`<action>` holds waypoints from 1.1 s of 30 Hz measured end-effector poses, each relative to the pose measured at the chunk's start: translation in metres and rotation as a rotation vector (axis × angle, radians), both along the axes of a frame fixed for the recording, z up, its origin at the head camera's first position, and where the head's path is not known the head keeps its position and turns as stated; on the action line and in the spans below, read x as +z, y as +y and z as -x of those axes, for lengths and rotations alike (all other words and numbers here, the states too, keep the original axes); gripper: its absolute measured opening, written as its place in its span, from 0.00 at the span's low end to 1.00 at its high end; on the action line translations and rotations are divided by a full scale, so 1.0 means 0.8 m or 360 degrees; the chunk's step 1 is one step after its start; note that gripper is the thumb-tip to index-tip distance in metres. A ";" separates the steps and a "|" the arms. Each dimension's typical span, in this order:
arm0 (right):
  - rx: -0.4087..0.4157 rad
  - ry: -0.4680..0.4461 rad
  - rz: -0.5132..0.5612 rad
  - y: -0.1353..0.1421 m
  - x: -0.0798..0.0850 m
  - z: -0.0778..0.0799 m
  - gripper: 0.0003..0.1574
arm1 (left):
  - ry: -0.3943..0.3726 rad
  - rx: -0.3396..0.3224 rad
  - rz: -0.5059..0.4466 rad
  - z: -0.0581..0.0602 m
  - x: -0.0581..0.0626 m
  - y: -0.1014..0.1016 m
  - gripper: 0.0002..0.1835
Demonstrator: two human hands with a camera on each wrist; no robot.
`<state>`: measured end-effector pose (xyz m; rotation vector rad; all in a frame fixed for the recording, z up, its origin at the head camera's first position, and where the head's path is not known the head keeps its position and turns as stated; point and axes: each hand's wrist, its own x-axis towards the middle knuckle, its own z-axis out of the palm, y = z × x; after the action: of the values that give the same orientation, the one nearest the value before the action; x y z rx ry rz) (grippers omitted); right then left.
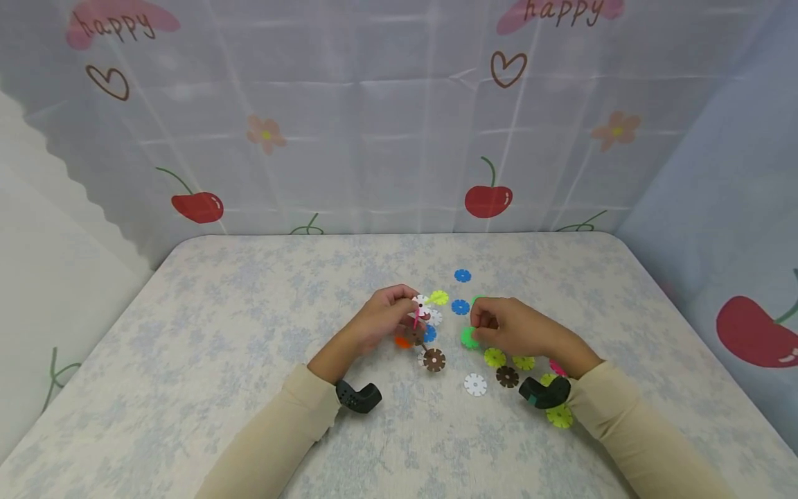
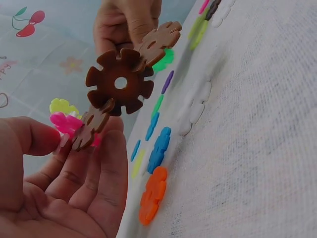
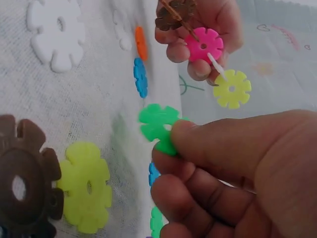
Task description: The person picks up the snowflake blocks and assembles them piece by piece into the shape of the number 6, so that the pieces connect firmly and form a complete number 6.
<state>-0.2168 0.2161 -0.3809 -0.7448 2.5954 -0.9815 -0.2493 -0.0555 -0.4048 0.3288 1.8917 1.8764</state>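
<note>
Green disc (image 3: pixel 154 118): was pinched by the right hand (image 1: pixel 520 327), right of and apart from the disc chain (image 2: pixel 136 91); chain was gripped by the left hand (image 1: pixel 385 317), long axis set roughly fore-and-aft

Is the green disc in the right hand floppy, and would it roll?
Probably stiff: the green disc, pinched near its edge by the right hand, shows no droop. It looks thin, so likely light. Being notched around, it might roll bumpily.
</note>
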 end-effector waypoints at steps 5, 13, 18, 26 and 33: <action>-0.0163 0.0015 0.0210 -0.001 0.001 0.003 0.06 | 0.0007 -0.0079 -0.0023 -0.001 0.000 0.001 0.11; -0.0395 0.0113 0.0597 -0.008 0.003 0.004 0.10 | 0.0023 -0.0109 0.0058 -0.002 0.003 0.004 0.06; -0.0358 0.0088 0.0664 -0.012 0.001 0.004 0.10 | 0.0024 -0.0133 0.0134 -0.003 0.003 0.004 0.06; -0.0355 0.0047 0.0725 -0.019 -0.004 0.004 0.10 | 0.0008 -0.0178 0.0154 -0.003 0.001 0.002 0.05; -0.0371 0.0019 0.0758 -0.021 -0.006 0.004 0.11 | 0.0024 -0.0190 0.0181 -0.004 0.001 0.002 0.05</action>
<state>-0.2199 0.1992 -0.3856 -0.5519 2.5202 -1.7059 -0.2464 -0.0539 -0.4038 0.4104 1.9347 1.6861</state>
